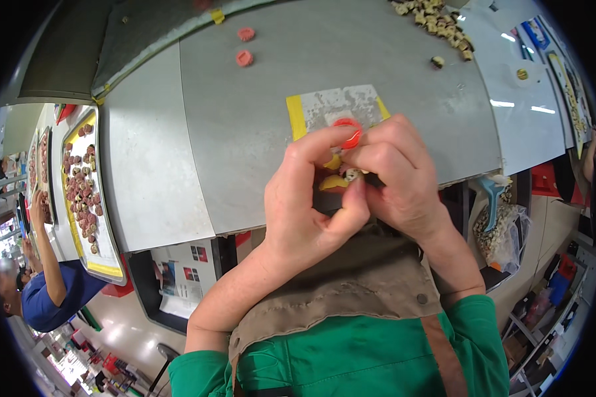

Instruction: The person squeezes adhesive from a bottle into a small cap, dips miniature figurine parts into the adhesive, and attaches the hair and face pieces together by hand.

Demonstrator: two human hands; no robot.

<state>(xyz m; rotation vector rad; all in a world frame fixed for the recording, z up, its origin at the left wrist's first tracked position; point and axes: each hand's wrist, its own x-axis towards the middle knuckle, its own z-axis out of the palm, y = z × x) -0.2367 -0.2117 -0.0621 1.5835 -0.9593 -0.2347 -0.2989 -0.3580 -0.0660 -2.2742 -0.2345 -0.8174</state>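
My left hand and my right hand meet in front of my apron, both closed. Between their fingertips sits a small cream-and-dark molded piece, pinched from both sides and partly hidden. Yellow bits show close by, under my left fingers. A red ring-shaped piece appears just beyond my fingertips; whether I touch it cannot be made out. Beneath lies a speckled white sheet with yellow tape along its sides.
Two pink round pieces lie at the far left of the grey tabletop. Several cream-and-dark pieces are heaped far right. A tray of reddish pieces stands left, near a co-worker. A bin with a blue scoop sits below right.
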